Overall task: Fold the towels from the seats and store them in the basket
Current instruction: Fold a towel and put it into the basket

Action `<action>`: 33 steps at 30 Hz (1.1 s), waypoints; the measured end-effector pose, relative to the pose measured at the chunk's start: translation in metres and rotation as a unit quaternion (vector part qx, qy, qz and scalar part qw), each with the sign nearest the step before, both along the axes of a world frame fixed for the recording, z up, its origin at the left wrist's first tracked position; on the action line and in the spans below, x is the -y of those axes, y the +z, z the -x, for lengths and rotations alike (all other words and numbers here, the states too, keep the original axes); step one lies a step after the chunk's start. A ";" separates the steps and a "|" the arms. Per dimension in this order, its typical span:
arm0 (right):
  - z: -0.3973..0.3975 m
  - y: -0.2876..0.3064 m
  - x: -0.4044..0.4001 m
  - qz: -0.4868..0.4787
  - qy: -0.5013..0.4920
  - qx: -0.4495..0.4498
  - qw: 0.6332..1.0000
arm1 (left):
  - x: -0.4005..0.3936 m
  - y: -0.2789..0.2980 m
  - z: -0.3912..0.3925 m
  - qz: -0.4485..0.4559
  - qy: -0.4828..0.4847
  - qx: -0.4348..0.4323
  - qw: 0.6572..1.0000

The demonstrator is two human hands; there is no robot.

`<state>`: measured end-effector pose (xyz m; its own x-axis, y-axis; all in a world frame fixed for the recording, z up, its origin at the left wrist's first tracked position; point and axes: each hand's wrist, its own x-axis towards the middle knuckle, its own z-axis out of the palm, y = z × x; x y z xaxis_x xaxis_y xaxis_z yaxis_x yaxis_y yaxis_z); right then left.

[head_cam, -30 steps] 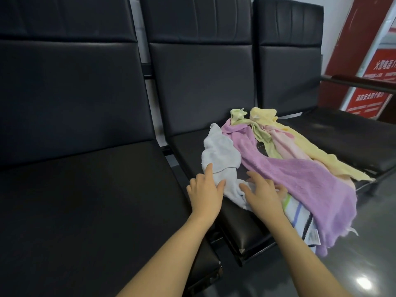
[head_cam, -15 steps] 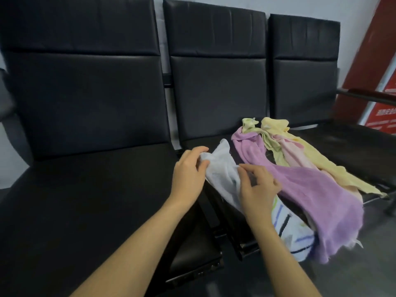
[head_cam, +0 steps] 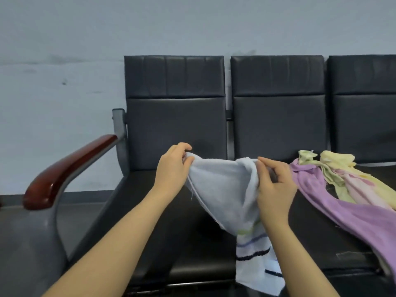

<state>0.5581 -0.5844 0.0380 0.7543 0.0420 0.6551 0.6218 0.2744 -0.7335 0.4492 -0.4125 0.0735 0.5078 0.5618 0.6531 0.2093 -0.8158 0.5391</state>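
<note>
- The left hand (head_cam: 172, 166) pinches one top corner of the white towel (head_cam: 227, 189) between its thumb and curled fingers, held up in front of the left seat (head_cam: 171, 211).
- The right hand (head_cam: 274, 185) grips the towel's other top corner, fingers curled round bunched cloth, to the right of the left hand and at about the same height.
- The white towel hangs stretched between the two hands; its lower end, with green, blue and black stripes, droops past the front edge of the left seat.
- To the right of the white towel, a purple towel (head_cam: 342, 213) lies draped across the middle seat (head_cam: 317, 239) and runs off toward the right.
- Behind the purple towel lie a pale green towel (head_cam: 334, 179), a pink towel (head_cam: 360, 189) and a yellow towel (head_cam: 340, 160), heaped together.
- To the left of the left seat a reddish-brown wooden armrest (head_cam: 66, 174) sits on a grey metal frame (head_cam: 40, 243).
- A pale grey wall (head_cam: 150, 28) rises behind the seat backs.
</note>
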 end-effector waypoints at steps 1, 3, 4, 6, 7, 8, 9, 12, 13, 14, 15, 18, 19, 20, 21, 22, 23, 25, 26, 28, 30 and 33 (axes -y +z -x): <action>0.003 -0.001 -0.004 0.002 -0.004 0.015 1.000 | -0.006 -0.002 0.008 0.001 0.010 0.003 1.000; 0.009 -0.006 -0.017 0.022 -0.022 0.051 0.998 | -0.016 -0.010 0.020 0.006 0.024 0.010 1.000; 0.012 -0.010 -0.024 0.038 -0.038 0.073 0.996 | -0.020 -0.014 0.024 0.009 0.023 0.013 1.000; 0.018 -0.020 -0.041 0.073 -0.069 0.110 0.989 | -0.025 -0.020 0.028 0.010 0.006 0.016 1.000; 0.020 -0.025 -0.049 0.085 -0.070 0.120 0.987 | -0.027 -0.023 0.029 0.007 -0.003 0.018 1.000; 0.021 -0.032 -0.056 0.099 -0.061 0.121 0.986 | -0.031 -0.026 0.030 0.007 -0.008 0.019 1.000; 0.023 -0.039 -0.062 0.119 -0.045 0.117 0.985 | -0.034 -0.029 0.030 0.010 -0.011 0.021 1.000; 0.029 -0.065 -0.071 0.216 0.063 0.089 0.970 | -0.050 -0.048 0.038 0.059 -0.021 0.009 0.998; 0.033 -0.073 -0.071 0.245 0.102 0.080 0.961 | -0.054 -0.059 0.041 0.084 -0.027 -0.016 0.996; 0.036 -0.080 -0.071 0.271 0.130 0.077 0.951 | -0.057 -0.072 0.045 0.109 -0.033 -0.057 0.992; 0.039 -0.084 -0.072 0.292 0.136 0.083 0.943 | -0.058 -0.086 0.049 0.123 -0.040 -0.101 0.986; 0.038 -0.090 -0.075 0.350 0.086 0.095 0.928 | -0.054 -0.113 0.058 0.139 -0.058 -0.132 0.980; 0.038 -0.090 -0.077 0.373 0.067 0.096 0.920 | -0.053 -0.115 0.059 0.147 -0.059 -0.117 0.980; 0.038 -0.091 -0.080 0.395 0.052 0.098 0.912 | -0.053 -0.115 0.060 0.157 -0.055 -0.106 0.980; 0.042 -0.091 -0.083 0.418 0.042 0.097 0.902 | -0.054 -0.114 0.062 0.161 -0.048 -0.100 0.981; 0.045 -0.092 -0.086 0.435 0.029 0.091 0.895 | -0.057 -0.116 0.064 0.146 -0.038 -0.101 0.983; 0.049 -0.095 -0.089 0.447 0.021 0.077 0.891 | -0.058 -0.118 0.067 0.107 -0.024 -0.106 0.988; 0.053 -0.101 -0.094 0.458 0.001 0.035 0.888 | -0.061 -0.125 0.073 0.010 0.010 -0.129 0.992; 0.054 -0.104 -0.096 0.458 -0.005 0.014 0.889 | -0.062 -0.128 0.076 -0.016 0.030 -0.138 0.990; 0.058 -0.104 -0.099 0.446 0.000 0.009 0.895 | -0.060 -0.130 0.082 -0.011 0.057 -0.154 0.986; 0.064 -0.103 -0.100 0.416 0.010 0.020 0.909 | -0.058 -0.130 0.085 0.019 0.050 -0.171 0.984; 0.073 -0.098 -0.101 0.357 0.017 0.010 0.934 | -0.050 -0.126 0.088 0.072 0.016 -0.172 0.982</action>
